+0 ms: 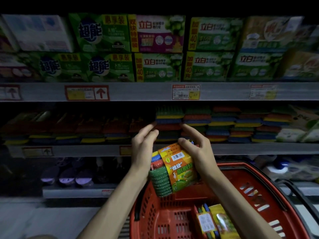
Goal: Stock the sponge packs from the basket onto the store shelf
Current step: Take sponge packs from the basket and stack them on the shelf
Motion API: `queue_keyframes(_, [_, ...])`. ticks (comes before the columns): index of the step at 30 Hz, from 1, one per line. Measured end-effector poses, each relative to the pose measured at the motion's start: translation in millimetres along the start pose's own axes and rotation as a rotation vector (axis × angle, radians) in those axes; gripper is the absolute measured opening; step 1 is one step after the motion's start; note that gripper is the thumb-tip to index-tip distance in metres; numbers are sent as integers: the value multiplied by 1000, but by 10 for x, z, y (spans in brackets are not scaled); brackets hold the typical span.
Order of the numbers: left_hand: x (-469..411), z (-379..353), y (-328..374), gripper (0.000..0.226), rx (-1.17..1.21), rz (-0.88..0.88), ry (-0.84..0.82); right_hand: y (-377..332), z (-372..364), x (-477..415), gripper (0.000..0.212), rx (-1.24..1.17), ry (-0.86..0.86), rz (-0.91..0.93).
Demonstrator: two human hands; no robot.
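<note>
Over the red basket [233, 165], before the shelf [259, 149] of stacked sponges [222, 125], I hold a sponge pack [174, 171], orange label barcoded: right hand [198, 150] fingers curled round its top, left hand [143, 147] flat against its side. Boxes [160, 66] above read 立白 and 超能.

超能 boxes [99, 33], 立白 boxes [156, 62], arrow shelf tag [87, 92]

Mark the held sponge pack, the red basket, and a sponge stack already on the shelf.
held sponge pack [181, 168]: head view, on its orange label below the barcode.
red basket [234, 180]: head view, on its inner far wall.
shelf sponge stack [196, 117]: head view, on a middle layer.
</note>
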State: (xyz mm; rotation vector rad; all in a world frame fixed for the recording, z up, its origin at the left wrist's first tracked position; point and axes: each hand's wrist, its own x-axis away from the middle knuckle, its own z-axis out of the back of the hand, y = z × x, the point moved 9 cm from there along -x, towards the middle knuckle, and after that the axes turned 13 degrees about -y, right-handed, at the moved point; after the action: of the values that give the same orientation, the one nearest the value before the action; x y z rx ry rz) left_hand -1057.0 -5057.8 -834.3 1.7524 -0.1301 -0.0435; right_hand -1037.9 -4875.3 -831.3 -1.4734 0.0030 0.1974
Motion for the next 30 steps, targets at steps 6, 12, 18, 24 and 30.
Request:
queue_keyframes(6, [-14, -28, -20, 21, -24, -10, -6, 51, -7, 14, 55, 10, 8, -32])
queue_keyframes(12, [24, -31, 14, 48, -15, -7, -16, 70, 32, 81, 54, 26, 33, -36])
queue_keyframes(18, [99, 25, 50, 45, -43, -32, 0, 4, 146, 209, 46, 42, 68, -31])
queue_keyframes(24, [385, 35, 49, 34, -106, 3, -51, -101, 363, 382, 30, 132, 120, -59])
queue_keyframes(30, [803, -373, -9, 48, -201, 83, -321, -231, 679, 667, 17, 124, 137, -194])
